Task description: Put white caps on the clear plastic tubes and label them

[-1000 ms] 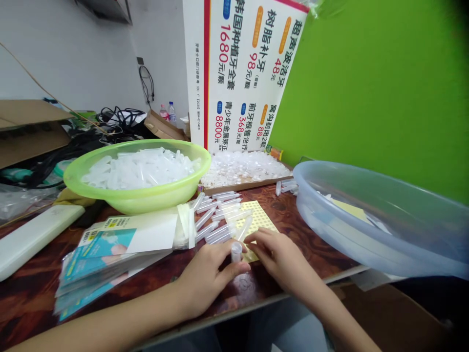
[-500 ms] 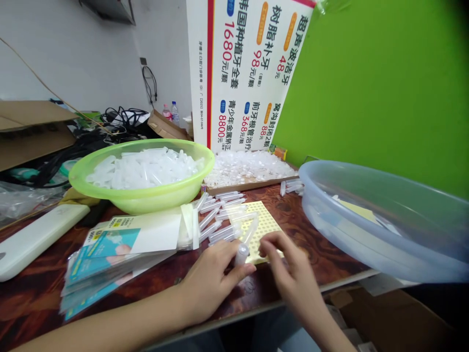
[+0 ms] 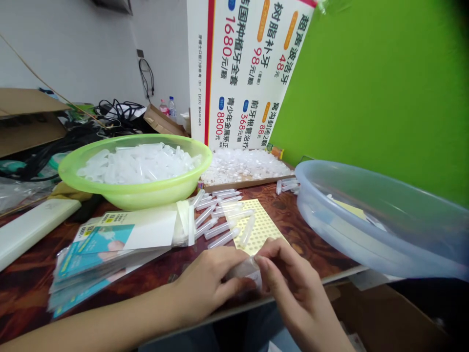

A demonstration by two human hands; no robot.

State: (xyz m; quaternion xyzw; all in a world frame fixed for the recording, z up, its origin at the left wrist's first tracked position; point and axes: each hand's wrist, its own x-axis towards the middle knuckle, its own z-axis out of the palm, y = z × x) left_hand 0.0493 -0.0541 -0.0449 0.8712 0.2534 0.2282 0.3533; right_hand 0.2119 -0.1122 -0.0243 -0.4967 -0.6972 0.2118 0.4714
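The left hand (image 3: 212, 278) pinches a clear tube (image 3: 242, 269); the tube slants, its long way pointing at the right hand (image 3: 296, 288), whose finger and thumb touch its end, though I cannot tell if they pinch; just before, it stood more upright and that hand was apart; beyond the hands lie a dotted sheet (image 3: 269, 222) on a brown table (image 3: 326, 249), then a green wall (image 3: 384, 98).

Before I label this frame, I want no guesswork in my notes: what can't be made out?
All in the head view:
Tube: one end, hidden inside the left hand.
Right hand: whether it pinches anything, hidden by its own fingers.
Blue basin: right end, cut off by the picture's edge.
Sign: upper part, cut off by the top edge.
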